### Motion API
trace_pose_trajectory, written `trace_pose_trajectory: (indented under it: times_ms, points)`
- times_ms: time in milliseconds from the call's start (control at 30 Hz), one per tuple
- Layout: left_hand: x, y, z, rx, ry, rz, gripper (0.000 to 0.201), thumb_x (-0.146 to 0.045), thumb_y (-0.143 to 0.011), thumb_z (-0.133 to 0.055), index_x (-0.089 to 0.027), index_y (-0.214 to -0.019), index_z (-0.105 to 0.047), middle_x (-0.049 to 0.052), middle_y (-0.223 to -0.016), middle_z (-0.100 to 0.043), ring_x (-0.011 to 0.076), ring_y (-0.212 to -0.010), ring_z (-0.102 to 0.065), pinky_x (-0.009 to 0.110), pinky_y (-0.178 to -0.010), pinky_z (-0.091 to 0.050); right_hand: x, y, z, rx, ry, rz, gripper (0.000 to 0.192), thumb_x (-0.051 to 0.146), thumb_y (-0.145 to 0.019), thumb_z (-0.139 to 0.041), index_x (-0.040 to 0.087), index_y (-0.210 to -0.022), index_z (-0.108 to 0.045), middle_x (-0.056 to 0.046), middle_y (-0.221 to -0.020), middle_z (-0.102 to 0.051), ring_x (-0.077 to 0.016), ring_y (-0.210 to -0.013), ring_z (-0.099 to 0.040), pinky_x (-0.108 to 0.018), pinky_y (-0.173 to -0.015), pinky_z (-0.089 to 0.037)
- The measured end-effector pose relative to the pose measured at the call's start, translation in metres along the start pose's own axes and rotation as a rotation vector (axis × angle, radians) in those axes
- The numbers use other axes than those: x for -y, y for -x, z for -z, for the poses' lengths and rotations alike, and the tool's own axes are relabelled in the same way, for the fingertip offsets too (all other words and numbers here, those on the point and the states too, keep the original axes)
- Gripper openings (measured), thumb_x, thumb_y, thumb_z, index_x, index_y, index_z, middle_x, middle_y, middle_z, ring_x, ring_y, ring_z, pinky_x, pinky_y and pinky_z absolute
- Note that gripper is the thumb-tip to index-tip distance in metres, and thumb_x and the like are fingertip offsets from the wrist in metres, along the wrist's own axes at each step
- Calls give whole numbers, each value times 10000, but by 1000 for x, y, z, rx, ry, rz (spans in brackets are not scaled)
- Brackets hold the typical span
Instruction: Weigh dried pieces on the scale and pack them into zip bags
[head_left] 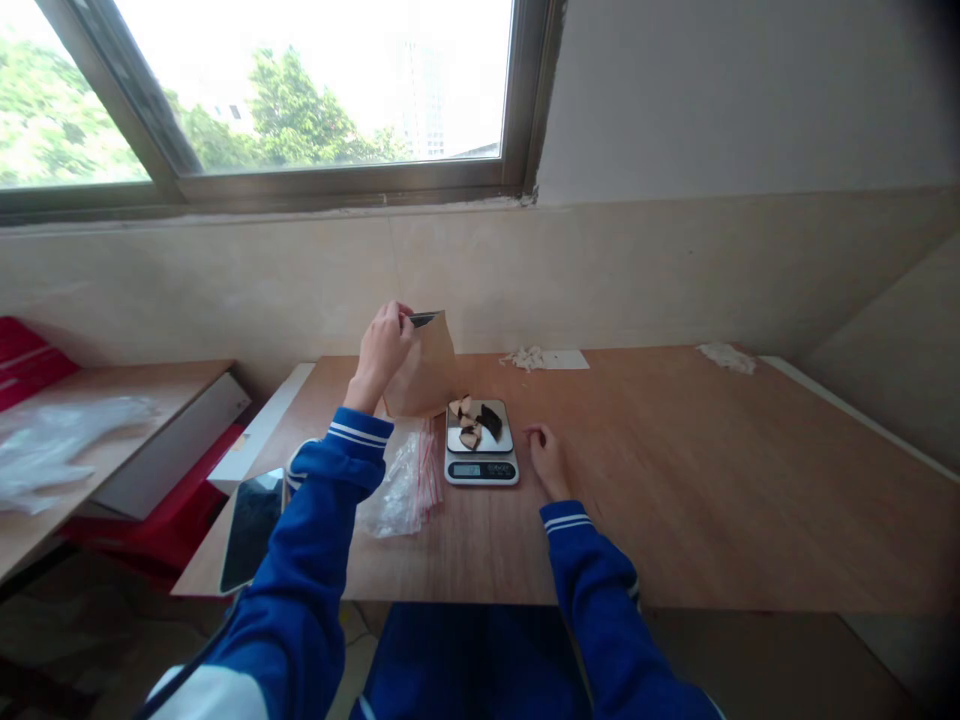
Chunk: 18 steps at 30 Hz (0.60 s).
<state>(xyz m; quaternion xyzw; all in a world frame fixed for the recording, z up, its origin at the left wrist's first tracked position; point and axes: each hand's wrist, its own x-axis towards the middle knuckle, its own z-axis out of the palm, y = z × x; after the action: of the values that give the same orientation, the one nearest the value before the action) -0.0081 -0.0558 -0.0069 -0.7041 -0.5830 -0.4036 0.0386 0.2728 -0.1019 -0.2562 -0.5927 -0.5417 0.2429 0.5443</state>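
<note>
My left hand (386,348) is closed on the upper left edge of a brown paper bag (425,375), which stands upright behind the scale with its dark mouth showing. A white digital kitchen scale (481,472) sits in front of me with its display lit; the digits are too small to read. On its plate lie several dried slices (470,436), pale with dark edges, and one darker piece (490,420). My right hand (548,462) rests on the table just right of the scale, apart from it, with the fingers curled in and nothing visible in them.
Clear zip bags (405,490) with red seals lie left of the scale. A tablet (253,530) is at the table's left edge. Pale scraps (526,357) and a white sheet (565,359) lie at the back. Crumpled plastic (60,445) covers part of a side table.
</note>
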Motion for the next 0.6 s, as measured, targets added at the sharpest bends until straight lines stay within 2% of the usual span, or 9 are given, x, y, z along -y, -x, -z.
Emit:
trace_pose_trajectory:
  times_ms: [133, 267, 367, 467, 533, 600]
  points:
    - [2, 9, -17, 124, -101, 43, 226, -208, -948, -393, -181, -1081, -574, 130, -1100, -672, 243, -1003, -646, 339, -846, -475, 1, 1, 0, 16, 15, 0, 248, 333, -835, -426, 213, -816, -642, -87, -866, -708, -257, -840, -645, -371, -780, -486]
    - [-10, 11, -14, 125, -330, 97, 339, -305, -995, -311, -169, -1112, -600, 156, -974, -712, 301, -942, -660, 379, -780, -476, 2, 2, 0, 28, 29, -9, 263, 330, -841, -414, 207, -829, -646, -90, -876, -712, -257, -839, -649, -372, -777, -487]
    - [-16, 7, -8, 189, -463, -29, 362, -323, -987, -341, -153, -1025, -658, 179, -912, -715, 329, -1026, -628, 421, -869, -461, 3, 2, 0, 34, 41, -15, 267, 333, -839, -415, 206, -837, -650, -89, -877, -712, -255, -846, -649, -370, -788, -481]
    - [-14, 1, -6, 295, -431, -123, 350, -305, -977, -364, -169, -1024, -683, 161, -978, -728, 292, -1016, -646, 399, -907, -464, 4, 2, 0, 38, 50, -20, 265, 334, -834, -419, 211, -825, -653, -82, -857, -711, -248, -830, -642, -359, -779, -478]
    - [-8, -3, -7, 362, -389, -35, 352, -314, -964, -384, -177, -984, -708, 155, -1007, -734, 276, -941, -677, 362, -834, -496, 5, 2, 0, 38, 49, -24, 264, 333, -830, -419, 213, -816, -654, -78, -849, -709, -242, -816, -637, -350, -764, -478]
    - [-1, -8, -9, 404, -302, 64, 280, -330, -902, -496, -188, -874, -736, 143, -945, -747, 276, -880, -694, 331, -775, -510, 6, 2, 1, 37, 45, -28, 269, 336, -828, -418, 210, -817, -655, -79, -849, -706, -239, -803, -632, -344, -746, -477]
